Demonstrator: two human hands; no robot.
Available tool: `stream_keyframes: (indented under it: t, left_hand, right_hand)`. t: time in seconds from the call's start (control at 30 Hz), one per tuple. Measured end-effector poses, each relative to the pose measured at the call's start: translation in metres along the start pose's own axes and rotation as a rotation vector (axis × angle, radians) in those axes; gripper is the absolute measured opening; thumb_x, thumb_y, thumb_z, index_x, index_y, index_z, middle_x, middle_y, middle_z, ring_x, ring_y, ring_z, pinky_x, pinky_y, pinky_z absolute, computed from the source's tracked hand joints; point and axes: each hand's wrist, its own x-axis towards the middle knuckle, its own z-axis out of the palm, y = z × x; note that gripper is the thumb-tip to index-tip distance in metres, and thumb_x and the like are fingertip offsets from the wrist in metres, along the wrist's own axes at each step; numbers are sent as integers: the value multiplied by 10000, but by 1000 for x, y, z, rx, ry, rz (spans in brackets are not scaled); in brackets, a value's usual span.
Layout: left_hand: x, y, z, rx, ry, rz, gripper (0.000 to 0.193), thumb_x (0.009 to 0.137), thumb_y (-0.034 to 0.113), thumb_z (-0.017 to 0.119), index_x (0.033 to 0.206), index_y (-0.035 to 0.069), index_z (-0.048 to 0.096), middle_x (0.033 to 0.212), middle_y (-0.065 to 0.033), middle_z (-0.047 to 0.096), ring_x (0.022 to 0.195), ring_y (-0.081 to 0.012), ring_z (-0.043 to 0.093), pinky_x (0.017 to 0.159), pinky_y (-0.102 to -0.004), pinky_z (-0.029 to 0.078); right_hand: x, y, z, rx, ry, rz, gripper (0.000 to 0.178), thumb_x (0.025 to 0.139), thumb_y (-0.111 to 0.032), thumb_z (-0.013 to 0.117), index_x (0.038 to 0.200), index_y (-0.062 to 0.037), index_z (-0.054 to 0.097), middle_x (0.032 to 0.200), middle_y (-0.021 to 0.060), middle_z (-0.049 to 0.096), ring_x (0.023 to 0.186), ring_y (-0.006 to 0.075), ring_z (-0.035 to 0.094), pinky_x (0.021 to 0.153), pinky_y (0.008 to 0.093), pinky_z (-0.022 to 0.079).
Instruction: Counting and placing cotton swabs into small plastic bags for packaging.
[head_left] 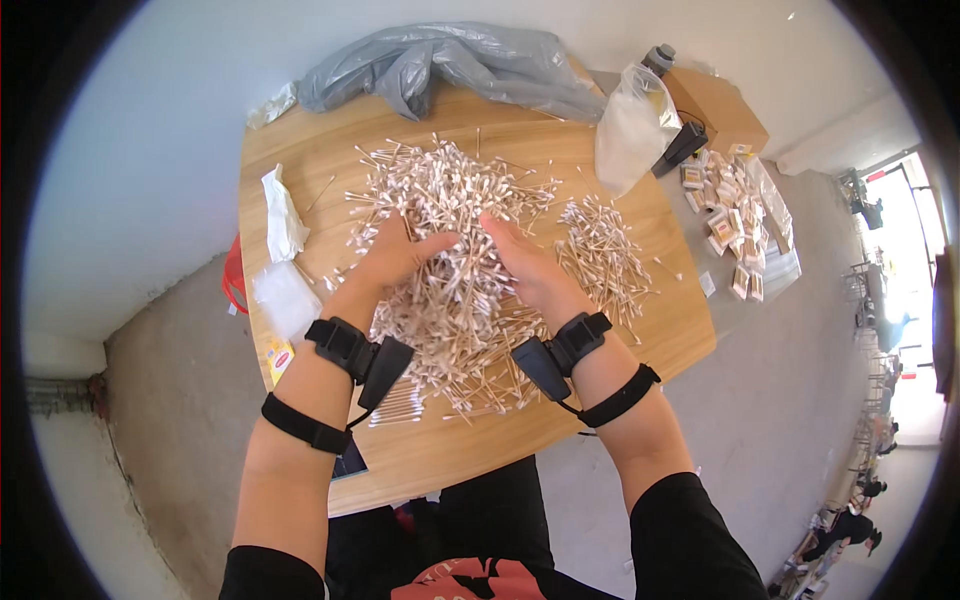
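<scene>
A large loose heap of cotton swabs (435, 180), with wooden sticks and white tips, covers the middle of the wooden table (660, 330). My left hand (398, 258) is sunk in its left side, thumb stretched toward the centre and fingertips hidden among the swabs. Facing it from the right, my right hand (522, 262) has its fingers partly buried too. Swabs are clasped between both hands, and some just below the left one are smeared by motion. To the right lies a smaller swab pile (605, 262). Several swabs form a neat row (396, 406) near the front edge.
A grey plastic bag (450, 62) lies along the far edge, beside a translucent bag (630, 140). White paper (284, 220), clear film (287, 300) and a yellow packet (274, 356) line the left edge. Beyond the right edge are small boxes (735, 220) and a cardboard carton (722, 108).
</scene>
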Motion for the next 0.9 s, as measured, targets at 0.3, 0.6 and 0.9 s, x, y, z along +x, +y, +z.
stream_keyframes:
  t: [0.3,0.6,0.9]
  left_hand:
    - [-18,20,-12,-36,274,580,888,652,101,816,1390,-3,332,1329,-161,437,1232,-270,437,1037,-358,359]
    - [-54,-4,-35,538,146,525,785,721,63,708,1425,115,366,1469,-200,273,1352,-379,297,1105,-415,288]
    - [-58,-56,-42,319,250,162,500,797,73,560,1286,48,459,1237,-144,471,1149,-263,488,868,-323,446]
  right_hand:
    - [-27,-60,16,139,-115,-446,694,838,-205,701,1386,-24,315,1313,104,483,1200,213,480,1026,356,371]
    - [-31,-51,1,-843,56,-868,621,723,31,658,1305,-98,482,1225,146,442,1107,295,505,939,346,440]
    - [-24,-7,-34,-319,168,-301,429,826,-110,594,1251,-93,538,1175,129,510,1068,276,548,852,365,495]
